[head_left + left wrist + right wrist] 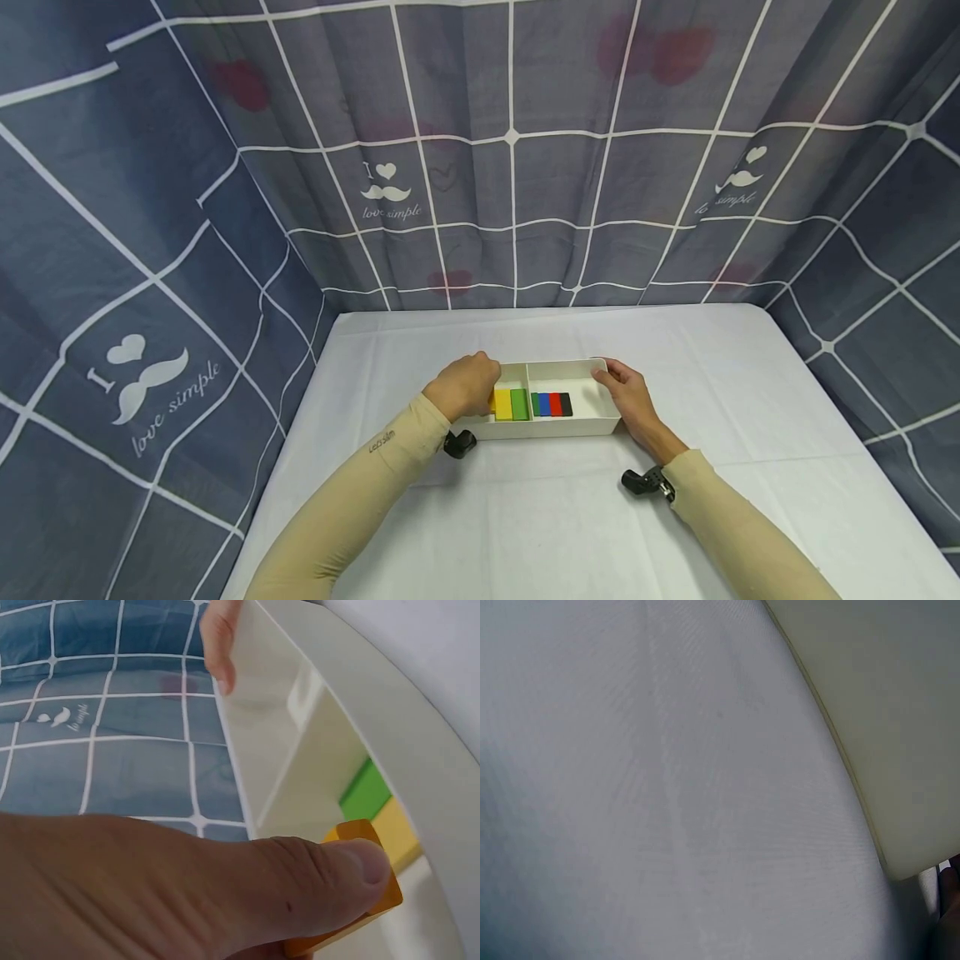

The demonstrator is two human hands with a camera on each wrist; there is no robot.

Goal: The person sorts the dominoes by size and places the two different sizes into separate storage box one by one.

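Observation:
A white two-compartment box [555, 428] sits on the table. My left hand [461, 386] is over its left compartment, pinching an orange block [391, 895] with the thumb along one side. Beside that block, a yellow block [503, 405] and a light green block [520, 405] stand against the divider. In the right compartment, a dark green block [536, 405], a blue block [544, 405], a red block [555, 405] and a black block [566, 405] form a row. My right hand [630, 400] grips the box's right end, thumb over the rim.
A white cloth covers the table [555, 517]. Grey-blue curtains [465, 183] with white lines hang behind it and at both sides. A black wrist camera [460, 444] sits under the left wrist, another black camera [643, 482] at the right wrist.

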